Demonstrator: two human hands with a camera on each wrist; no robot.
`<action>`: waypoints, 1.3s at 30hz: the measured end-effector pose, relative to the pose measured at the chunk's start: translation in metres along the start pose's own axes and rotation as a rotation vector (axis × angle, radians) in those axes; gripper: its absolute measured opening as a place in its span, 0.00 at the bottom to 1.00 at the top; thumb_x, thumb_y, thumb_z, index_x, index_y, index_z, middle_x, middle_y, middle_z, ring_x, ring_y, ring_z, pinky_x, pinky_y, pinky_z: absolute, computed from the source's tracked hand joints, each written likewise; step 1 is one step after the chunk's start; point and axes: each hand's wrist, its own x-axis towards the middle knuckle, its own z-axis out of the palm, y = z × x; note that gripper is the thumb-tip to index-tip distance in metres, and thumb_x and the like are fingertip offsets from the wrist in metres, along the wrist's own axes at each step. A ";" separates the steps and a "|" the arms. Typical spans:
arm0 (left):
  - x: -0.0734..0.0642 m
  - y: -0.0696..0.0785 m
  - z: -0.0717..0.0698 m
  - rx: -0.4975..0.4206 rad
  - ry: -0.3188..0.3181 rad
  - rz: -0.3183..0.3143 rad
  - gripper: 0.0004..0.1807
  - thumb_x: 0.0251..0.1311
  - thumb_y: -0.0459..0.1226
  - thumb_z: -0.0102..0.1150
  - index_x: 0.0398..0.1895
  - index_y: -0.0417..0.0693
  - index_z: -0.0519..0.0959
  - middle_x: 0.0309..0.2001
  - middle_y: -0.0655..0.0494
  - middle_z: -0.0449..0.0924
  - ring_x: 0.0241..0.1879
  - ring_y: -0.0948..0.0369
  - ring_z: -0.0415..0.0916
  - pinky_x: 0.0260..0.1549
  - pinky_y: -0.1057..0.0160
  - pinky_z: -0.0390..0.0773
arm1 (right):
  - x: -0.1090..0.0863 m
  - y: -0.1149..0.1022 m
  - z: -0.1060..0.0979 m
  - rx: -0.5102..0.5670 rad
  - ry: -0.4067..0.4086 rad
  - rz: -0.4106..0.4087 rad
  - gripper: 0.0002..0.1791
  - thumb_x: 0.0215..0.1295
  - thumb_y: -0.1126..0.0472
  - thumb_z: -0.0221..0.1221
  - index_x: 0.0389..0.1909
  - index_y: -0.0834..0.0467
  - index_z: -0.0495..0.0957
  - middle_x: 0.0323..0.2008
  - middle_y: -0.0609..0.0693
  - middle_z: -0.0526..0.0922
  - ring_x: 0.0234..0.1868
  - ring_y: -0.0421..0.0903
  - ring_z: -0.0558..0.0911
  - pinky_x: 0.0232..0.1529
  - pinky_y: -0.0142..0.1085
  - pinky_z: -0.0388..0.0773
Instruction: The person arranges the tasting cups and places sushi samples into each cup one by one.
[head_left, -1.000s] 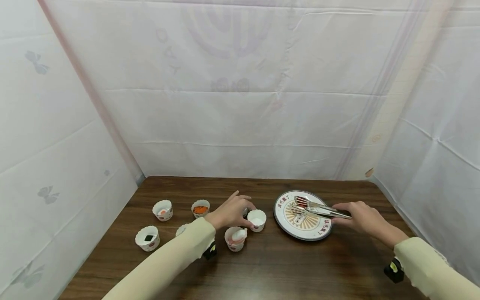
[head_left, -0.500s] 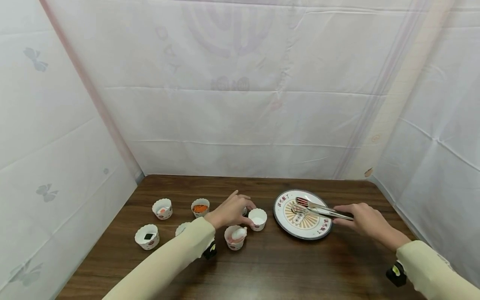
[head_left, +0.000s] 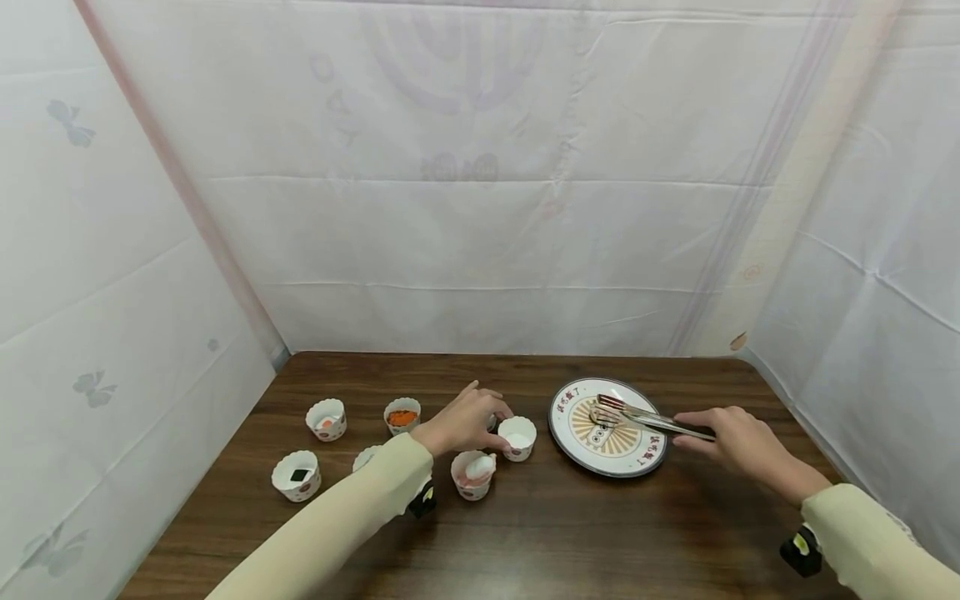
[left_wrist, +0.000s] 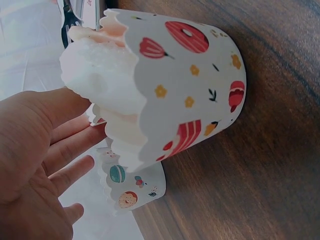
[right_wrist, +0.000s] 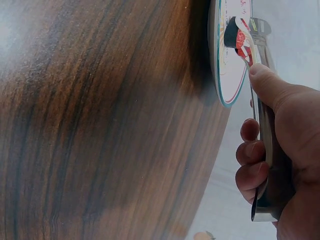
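Observation:
My left hand [head_left: 465, 419] rests its thumb and fingertips around the side of a white paper baking cup [head_left: 517, 438], which looks bare inside. Closer to me stands a paper cup with pink and white contents [head_left: 473, 477]; in the left wrist view this cup [left_wrist: 185, 90] hides my thumb tip. My right hand [head_left: 742, 446] grips metal tongs [head_left: 667, 423] with fork-like ends. The tongs' tips lie low over the round white plate [head_left: 581, 450], which has a cartoon print and red lettering. In the right wrist view, a dark patch [right_wrist: 231, 32] shows at the tongs' tips.
On the left stand a cup with orange bits [head_left: 402, 417], one with a dark square [head_left: 297, 477] and another with a small orange-white piece [head_left: 326, 421]. My left sleeve partly covers one more cup [head_left: 365, 458]. White cloth [head_left: 480, 250] hangs behind the wooden table [head_left: 570, 533].
My right hand and the tongs have drawn slightly to the right, their tips sliding back across the plate. The left hand and its cup have hardly moved.

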 end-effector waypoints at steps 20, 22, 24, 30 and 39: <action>0.001 0.005 -0.002 -0.002 -0.011 0.005 0.23 0.57 0.47 0.76 0.52 0.46 0.87 0.53 0.55 0.86 0.69 0.51 0.71 0.75 0.38 0.47 | -0.001 0.006 -0.009 -0.021 -0.043 0.019 0.33 0.62 0.37 0.68 0.59 0.56 0.84 0.51 0.66 0.86 0.42 0.57 0.87 0.20 0.43 0.72; 0.002 0.004 -0.002 -0.003 -0.011 0.001 0.22 0.57 0.46 0.77 0.52 0.46 0.87 0.53 0.55 0.86 0.68 0.51 0.71 0.75 0.38 0.47 | -0.002 0.007 -0.010 -0.020 -0.041 0.017 0.33 0.61 0.37 0.68 0.59 0.56 0.84 0.51 0.66 0.86 0.42 0.58 0.87 0.19 0.41 0.71; 0.001 0.004 -0.002 -0.005 -0.013 -0.003 0.22 0.57 0.46 0.77 0.52 0.46 0.87 0.53 0.55 0.86 0.68 0.52 0.72 0.75 0.39 0.47 | -0.002 0.008 -0.010 -0.014 -0.042 0.018 0.32 0.62 0.38 0.69 0.58 0.56 0.85 0.51 0.65 0.86 0.44 0.60 0.86 0.20 0.42 0.72; 0.000 0.002 -0.002 -0.006 -0.017 0.004 0.23 0.57 0.46 0.76 0.53 0.46 0.86 0.53 0.55 0.86 0.67 0.51 0.72 0.74 0.37 0.47 | -0.003 0.009 -0.005 0.010 -0.044 0.008 0.31 0.63 0.39 0.68 0.58 0.57 0.85 0.51 0.65 0.86 0.46 0.63 0.86 0.21 0.42 0.73; 0.000 0.002 -0.003 0.007 -0.009 0.005 0.22 0.56 0.46 0.77 0.52 0.45 0.87 0.52 0.54 0.86 0.65 0.52 0.75 0.74 0.37 0.49 | -0.002 0.007 -0.003 0.014 -0.041 0.010 0.30 0.63 0.41 0.68 0.59 0.58 0.84 0.52 0.67 0.85 0.42 0.59 0.87 0.19 0.39 0.70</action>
